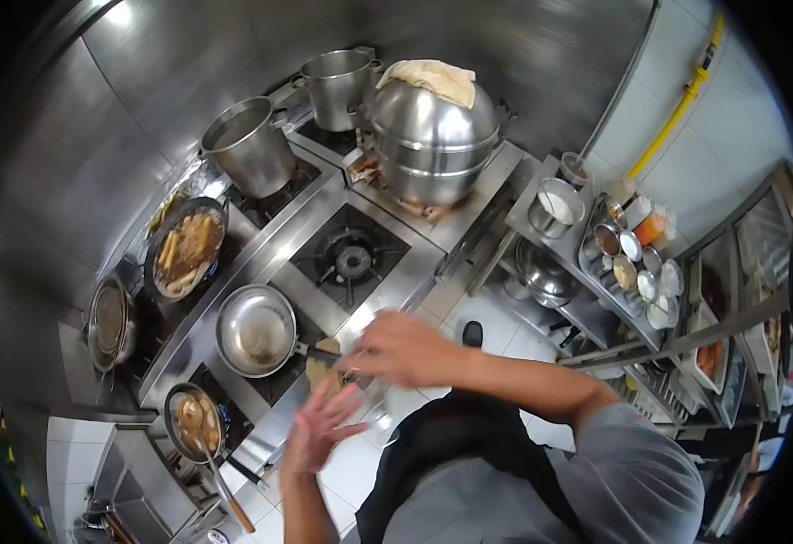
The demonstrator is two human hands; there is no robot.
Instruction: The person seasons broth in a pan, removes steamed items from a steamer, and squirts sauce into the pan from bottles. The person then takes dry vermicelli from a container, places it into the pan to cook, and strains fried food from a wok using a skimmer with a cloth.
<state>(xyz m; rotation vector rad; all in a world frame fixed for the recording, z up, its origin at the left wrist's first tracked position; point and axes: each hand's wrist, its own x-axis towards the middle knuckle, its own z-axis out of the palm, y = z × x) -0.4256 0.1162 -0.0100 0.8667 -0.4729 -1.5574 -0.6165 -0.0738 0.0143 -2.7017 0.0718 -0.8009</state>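
My left hand (pixel 316 433) is open, its fingers spread, just below a tan cloth (pixel 321 364). My right hand (pixel 401 346) has its fingers bent down near the end of the frying pan's handle. What those fingers hold, if anything, is hidden. An empty steel frying pan (pixel 256 328), brown in the middle, sits on the stove with its handle towards me; the cloth lies against that handle. To the left, a smaller pan (pixel 195 421) holds pale pieces in brown sauce, with a wooden-handled ladle (pixel 218 471) resting in it.
A dark pan (pixel 188 247) of food in oil stands at the back left. Two tall pots (pixel 249 150) and a domed steamer (pixel 434 136) topped with a towel stand behind a bare burner (pixel 353 258). Seasoning containers (pixel 632 245) fill a shelf at right.
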